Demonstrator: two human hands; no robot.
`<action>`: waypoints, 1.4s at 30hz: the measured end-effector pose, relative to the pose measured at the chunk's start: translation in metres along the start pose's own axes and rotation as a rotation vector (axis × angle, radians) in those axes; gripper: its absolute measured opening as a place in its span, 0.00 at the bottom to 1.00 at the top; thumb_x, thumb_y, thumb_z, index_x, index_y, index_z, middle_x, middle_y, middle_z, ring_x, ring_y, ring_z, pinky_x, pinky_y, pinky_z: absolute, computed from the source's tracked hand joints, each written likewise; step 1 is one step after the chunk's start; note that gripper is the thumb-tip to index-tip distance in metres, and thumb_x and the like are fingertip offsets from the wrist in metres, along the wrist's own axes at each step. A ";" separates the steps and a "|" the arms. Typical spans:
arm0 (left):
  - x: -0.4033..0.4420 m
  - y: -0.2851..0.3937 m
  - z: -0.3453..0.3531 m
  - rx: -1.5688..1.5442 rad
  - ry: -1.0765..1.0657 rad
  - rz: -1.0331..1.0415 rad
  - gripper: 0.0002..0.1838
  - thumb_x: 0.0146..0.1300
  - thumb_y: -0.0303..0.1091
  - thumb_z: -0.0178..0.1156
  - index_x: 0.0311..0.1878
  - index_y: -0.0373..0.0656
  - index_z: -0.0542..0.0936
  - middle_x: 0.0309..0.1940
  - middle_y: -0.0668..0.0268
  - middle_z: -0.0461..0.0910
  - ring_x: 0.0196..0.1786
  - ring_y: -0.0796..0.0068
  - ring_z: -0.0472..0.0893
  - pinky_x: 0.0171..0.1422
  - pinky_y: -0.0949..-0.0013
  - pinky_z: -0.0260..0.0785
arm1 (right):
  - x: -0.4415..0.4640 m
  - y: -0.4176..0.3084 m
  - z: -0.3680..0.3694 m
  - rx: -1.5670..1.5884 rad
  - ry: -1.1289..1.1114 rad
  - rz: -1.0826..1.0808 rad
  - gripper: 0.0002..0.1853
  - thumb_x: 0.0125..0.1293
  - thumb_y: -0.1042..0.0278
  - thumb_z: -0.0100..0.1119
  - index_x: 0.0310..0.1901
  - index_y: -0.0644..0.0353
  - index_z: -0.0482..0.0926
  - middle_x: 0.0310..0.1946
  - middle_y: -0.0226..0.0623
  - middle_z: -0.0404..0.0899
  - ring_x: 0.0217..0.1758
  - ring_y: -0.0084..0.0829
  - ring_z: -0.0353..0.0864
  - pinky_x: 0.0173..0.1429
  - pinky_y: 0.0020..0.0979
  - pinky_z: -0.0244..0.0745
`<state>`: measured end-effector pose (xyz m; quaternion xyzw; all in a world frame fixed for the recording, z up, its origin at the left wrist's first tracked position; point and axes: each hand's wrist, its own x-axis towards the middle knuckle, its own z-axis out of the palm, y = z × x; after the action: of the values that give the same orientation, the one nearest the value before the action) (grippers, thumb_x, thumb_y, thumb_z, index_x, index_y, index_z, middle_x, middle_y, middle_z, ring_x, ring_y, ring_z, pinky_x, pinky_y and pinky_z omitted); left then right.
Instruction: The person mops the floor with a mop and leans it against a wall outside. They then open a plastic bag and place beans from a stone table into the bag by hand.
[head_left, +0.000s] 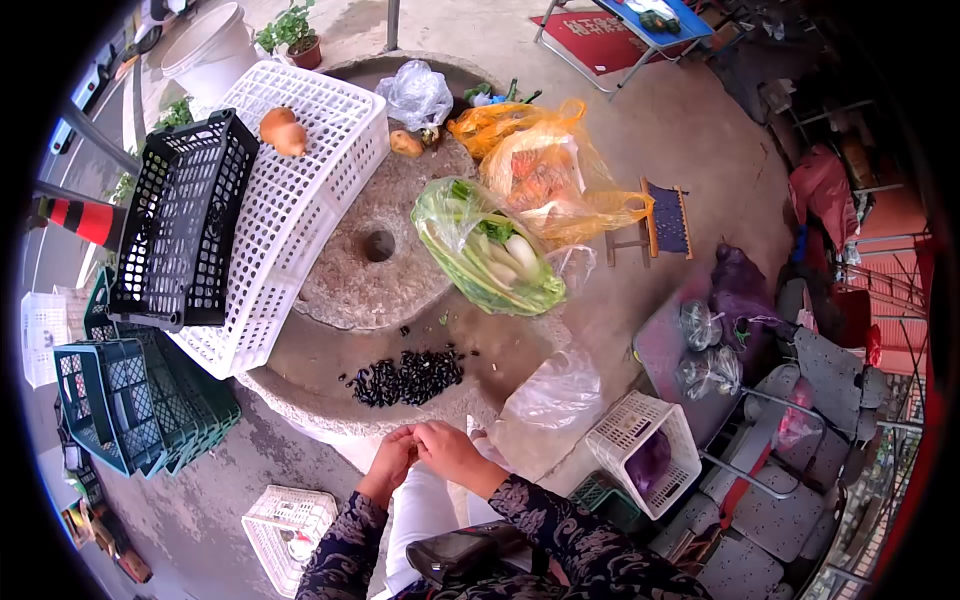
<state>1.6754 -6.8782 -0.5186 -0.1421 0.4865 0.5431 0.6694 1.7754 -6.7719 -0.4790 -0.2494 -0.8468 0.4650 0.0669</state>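
Note:
My left hand [391, 461] and my right hand [446, 450] meet in front of me, just below the stone rim, with their fingers bent together. Whatever they pinch is too small or hidden to name. Right above them, a pile of small dark oval pieces [408, 379] lies on the low ledge of the round stone [335, 290]. To the right of the pile is a crumpled clear plastic bag [556, 388]. A bag of leafy green vegetables with white stems [490, 250] rests on the stone's right side.
An upturned white crate [290, 190] bears a black crate [180, 220] and a brown gourd [283, 132]. Orange bags [550, 165] stand at the back of the stone. Green crates [130, 400] are at left, a white basket [645, 450] at right, another [283, 530] below.

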 end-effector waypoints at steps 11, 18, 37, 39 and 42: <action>-0.092 0.040 0.085 0.252 -0.160 0.044 0.15 0.65 0.33 0.48 0.48 0.31 0.72 0.40 0.57 0.77 0.43 0.68 0.78 0.51 0.68 0.72 | -0.046 -0.060 -0.069 -0.051 0.205 -0.014 0.08 0.53 0.69 0.57 0.33 0.57 0.70 0.29 0.40 0.74 0.34 0.42 0.75 0.35 0.38 0.71; -0.157 0.010 0.117 0.223 -0.110 0.111 0.10 0.63 0.32 0.52 0.40 0.34 0.75 0.34 0.62 0.78 0.37 0.73 0.79 0.43 0.72 0.74 | -0.097 -0.087 -0.113 -0.090 0.226 -0.340 0.09 0.50 0.65 0.62 0.30 0.56 0.72 0.26 0.35 0.74 0.30 0.37 0.76 0.32 0.34 0.71; -0.237 -0.042 0.104 0.060 0.000 0.500 0.08 0.64 0.33 0.50 0.40 0.39 0.72 0.29 0.65 0.76 0.30 0.74 0.78 0.34 0.75 0.73 | -0.228 -0.134 -0.193 -0.013 0.443 -0.161 0.08 0.53 0.67 0.60 0.29 0.59 0.72 0.24 0.37 0.75 0.28 0.39 0.77 0.30 0.33 0.70; -0.247 -0.033 0.089 0.076 -0.003 0.503 0.08 0.64 0.32 0.50 0.42 0.38 0.73 0.30 0.65 0.76 0.31 0.74 0.78 0.36 0.75 0.73 | -0.214 -0.148 -0.179 -0.001 0.415 -0.186 0.08 0.54 0.67 0.60 0.28 0.59 0.72 0.25 0.37 0.75 0.28 0.39 0.76 0.31 0.34 0.70; -0.261 -0.019 0.052 0.127 0.003 0.554 0.09 0.63 0.28 0.49 0.44 0.35 0.73 0.29 0.65 0.76 0.32 0.75 0.77 0.37 0.75 0.74 | -0.191 -0.179 -0.156 -0.050 0.320 -0.261 0.08 0.54 0.65 0.59 0.28 0.58 0.71 0.25 0.36 0.74 0.29 0.39 0.76 0.32 0.35 0.70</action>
<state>1.7346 -7.0019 -0.2896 0.0377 0.5409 0.6737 0.5022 1.9301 -6.8264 -0.2224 -0.2100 -0.8617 0.3859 0.2539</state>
